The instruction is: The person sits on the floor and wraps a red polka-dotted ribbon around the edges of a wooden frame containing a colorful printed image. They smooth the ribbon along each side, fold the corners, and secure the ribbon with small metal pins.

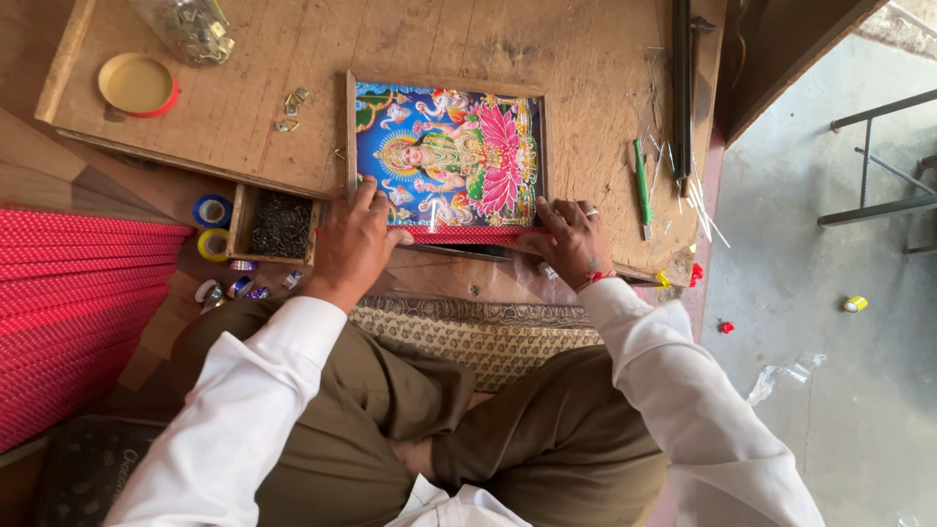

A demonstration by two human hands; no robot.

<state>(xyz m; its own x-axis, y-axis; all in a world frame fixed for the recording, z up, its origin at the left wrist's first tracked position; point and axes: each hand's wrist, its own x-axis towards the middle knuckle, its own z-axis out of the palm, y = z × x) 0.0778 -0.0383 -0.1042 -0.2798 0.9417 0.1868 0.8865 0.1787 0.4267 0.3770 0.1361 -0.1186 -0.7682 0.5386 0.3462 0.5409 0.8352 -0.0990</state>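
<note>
A colourful printed picture in a thin wooden frame (446, 156) lies flat on a low wooden worktable (254, 98). A red patterned strip (468, 235) runs along its near edge. My left hand (353, 244) presses down on the near left corner of the picture, fingers spread. Over at the near right corner, my right hand (574, 240) rests with its fingertips pressing the red strip against the frame. A ring and a red thread show on that hand and wrist.
A green-handled tool (642, 187) and thin wire pieces lie right of the frame. A long dark bar (680, 88) stands behind it. A round red-rimmed lid (137, 85), metal hangers (291, 107), a box of small nails (281, 224), tape rolls (212, 211) and red moulding strips (78, 312) are at left.
</note>
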